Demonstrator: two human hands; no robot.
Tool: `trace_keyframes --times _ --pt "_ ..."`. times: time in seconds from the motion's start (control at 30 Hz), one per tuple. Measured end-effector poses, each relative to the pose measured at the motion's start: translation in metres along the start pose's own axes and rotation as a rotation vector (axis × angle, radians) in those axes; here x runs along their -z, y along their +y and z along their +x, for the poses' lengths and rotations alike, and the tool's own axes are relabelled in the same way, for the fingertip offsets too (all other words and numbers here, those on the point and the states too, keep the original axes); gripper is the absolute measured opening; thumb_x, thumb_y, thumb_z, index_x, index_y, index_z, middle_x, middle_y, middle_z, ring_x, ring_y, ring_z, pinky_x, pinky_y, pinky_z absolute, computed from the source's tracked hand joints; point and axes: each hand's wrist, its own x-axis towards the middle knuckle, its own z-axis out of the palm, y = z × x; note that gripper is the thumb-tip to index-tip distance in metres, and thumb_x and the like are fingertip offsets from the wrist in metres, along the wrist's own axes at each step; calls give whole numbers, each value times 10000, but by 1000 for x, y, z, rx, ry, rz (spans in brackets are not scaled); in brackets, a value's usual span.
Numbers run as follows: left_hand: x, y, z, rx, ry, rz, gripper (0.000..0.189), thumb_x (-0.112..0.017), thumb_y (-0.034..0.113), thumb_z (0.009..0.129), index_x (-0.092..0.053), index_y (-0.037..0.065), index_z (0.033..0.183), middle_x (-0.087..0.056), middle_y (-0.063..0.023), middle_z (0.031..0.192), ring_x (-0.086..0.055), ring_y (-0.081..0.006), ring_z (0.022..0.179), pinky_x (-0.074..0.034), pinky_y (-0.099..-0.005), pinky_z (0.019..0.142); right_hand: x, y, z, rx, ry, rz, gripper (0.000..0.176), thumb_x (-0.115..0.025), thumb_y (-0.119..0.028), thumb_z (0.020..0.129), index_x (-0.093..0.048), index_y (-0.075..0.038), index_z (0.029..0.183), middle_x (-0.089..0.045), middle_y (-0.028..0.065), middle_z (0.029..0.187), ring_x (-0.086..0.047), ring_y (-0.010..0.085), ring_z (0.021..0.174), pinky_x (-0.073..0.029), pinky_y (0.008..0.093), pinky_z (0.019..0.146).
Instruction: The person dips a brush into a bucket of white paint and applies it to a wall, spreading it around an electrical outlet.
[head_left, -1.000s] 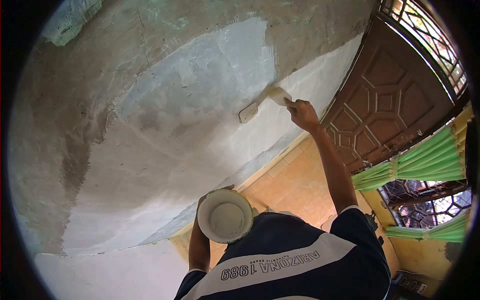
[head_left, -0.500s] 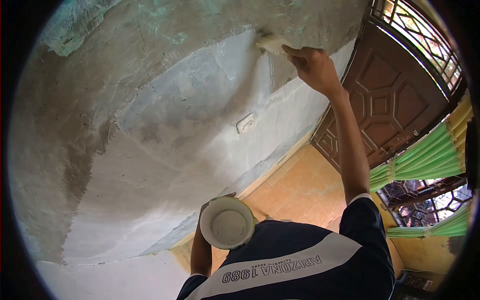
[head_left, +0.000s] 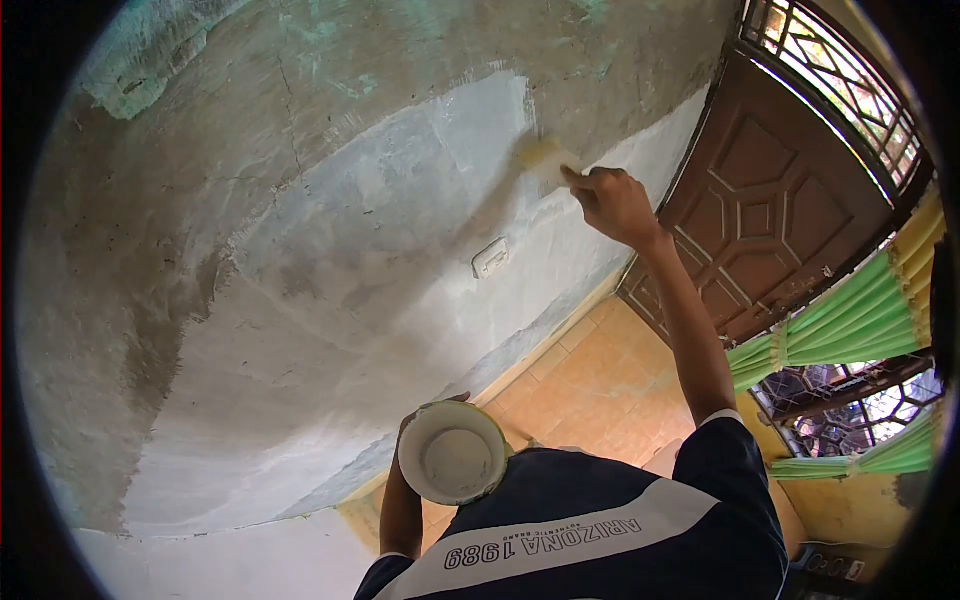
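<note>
My right hand (head_left: 615,203) is closed round the handle of a wide, pale paintbrush (head_left: 546,160), slightly blurred. Its bristles are at the wall (head_left: 330,230), on the border between a fresh whitish-grey coat and bare brown-grey plaster. Low near my chest, my left hand (head_left: 408,420) grips a round, light-coloured tub (head_left: 453,453) from behind and the side; most of its fingers are hidden. Whitish paint lies in the bottom of the tub, whose open top faces me.
A white switch plate (head_left: 491,259) sits on the wall below the brush. To the right are a brown panelled door (head_left: 755,210), green curtains (head_left: 850,315) and a grilled window (head_left: 860,405). Orange floor tiles (head_left: 580,390) run along the wall's foot.
My right hand has drawn the paintbrush down the wall, leaving more whitish coat above it. My left hand and the tub have hardly moved.
</note>
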Motion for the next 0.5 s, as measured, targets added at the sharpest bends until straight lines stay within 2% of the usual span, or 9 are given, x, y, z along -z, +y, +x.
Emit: trace_keyframes --times 0.03,0.1,0.17,0.37,0.47,0.5 --pt "-1 3 0 46 -15 -40 461 -574 168 1118 -639 -112 1478 -742 -218 1402 -779 -288 1127 -662 -434 975 -1 5 -4 -2 1 -1 347 -741 -94 995 -816 -148 1330 -745 183 877 -733 411 811 -590 516 750" --pt "-3 2 1 53 9 -23 470 -574 166 1115 -629 -110 1492 -753 -212 1373 -779 -285 1120 -659 -430 973 -4 13 -8 -5 -203 -37 358 -687 -94 951 -845 -166 1264 -788 196 955 -770 394 885 -619 532 776" --pt "-4 4 3 56 30 -4 479 -574 163 1113 -619 -108 1505 -764 -205 1344 -779 -282 1113 -657 -427 971 -2 11 -3 -42 -189 -25 354 -695 -110 947 -847 -165 1262 -797 197 977 -775 396 903 -619 532 803" --pt "-1 4 3 14 17 39 486 -568 182 1111 -620 -116 1492 -711 -228 1450 -772 -290 1147 -647 -449 1015 64 -14 47 8 70 4 371 -720 -68 942 -846 -164 1277 -789 222 970 -772 399 874 -603 505 768" --pt "-4 7 5 35 -32 -37 466 -568 158 1105 -626 -117 1478 -676 -232 1509 -766 -296 1175 -648 -458 1023 85 -20 61 54 159 -20 349 -745 -95 963 -842 -160 1292 -783 185 948 -750 388 807 -592 489 737" --pt "-4 8 7 107 -41 -155 455 -575 149 1103 -634 -120 1466 -671 -230 1519 -764 -299 1183 -651 -461 1023 89 -21 63 64 192 -43 344 -750 -101 969 -841 -159 1296 -778 171 932 -742 385 782 -589 481 725"
